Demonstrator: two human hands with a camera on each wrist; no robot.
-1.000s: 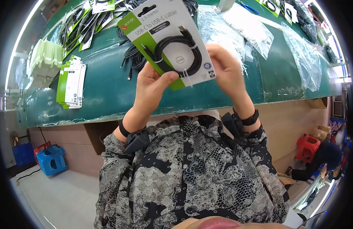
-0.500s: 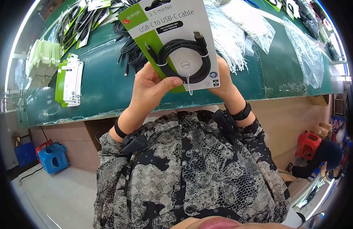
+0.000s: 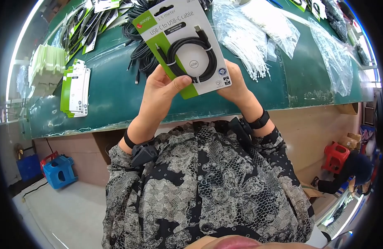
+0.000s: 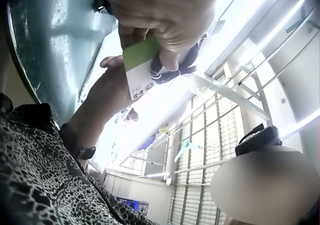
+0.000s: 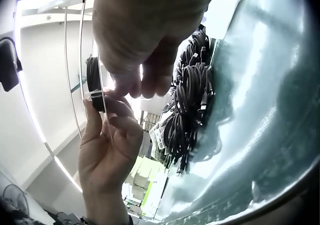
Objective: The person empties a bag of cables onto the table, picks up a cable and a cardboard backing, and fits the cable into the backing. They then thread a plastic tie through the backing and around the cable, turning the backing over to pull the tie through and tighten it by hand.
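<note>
Cardboard, light and bendy — your left hand point(image 3: 160, 93) and right hand point(image 3: 235, 85) both pinch the cable card point(image 3: 183, 45) at its lower corners — grip edges, not the coil

Both hands pinch a thin card point(image 5: 98, 92) edge-on (black cable strapped on) — loose cable bundles point(image 5: 190, 105) lie beyond.

Printed on the cable card point(image 3: 181, 43) above the fingers: "1.5 meter", "USB-C to USB-C cable", "60W" inside the coil
</note>
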